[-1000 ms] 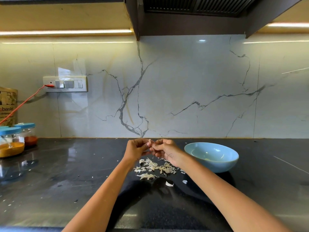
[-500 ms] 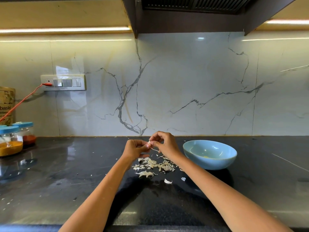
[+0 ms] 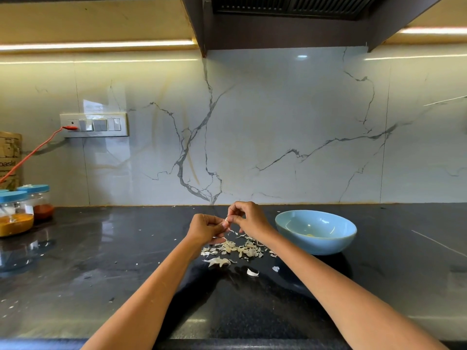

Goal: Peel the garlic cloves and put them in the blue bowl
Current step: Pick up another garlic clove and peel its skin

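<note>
Hands (image 3: 206, 227) (image 3: 249, 218) pinch, seemingly, garlic clove (image 3: 227, 219) over dark counter (image 3: 101, 248)

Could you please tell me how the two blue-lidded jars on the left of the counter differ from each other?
The nearer jar holds yellow-orange powder; the farther jar holds red powder. The nearer jar looks larger and has a spoon in it; none shows in the farther jar, which stands closer to the wall. Both are clear with blue lids.

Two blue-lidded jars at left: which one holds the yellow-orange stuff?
The front jar, nearer the camera and by the frame's left edge, holds yellow-orange powder. The rear jar, closer to the wall, holds red powder instead.
</note>
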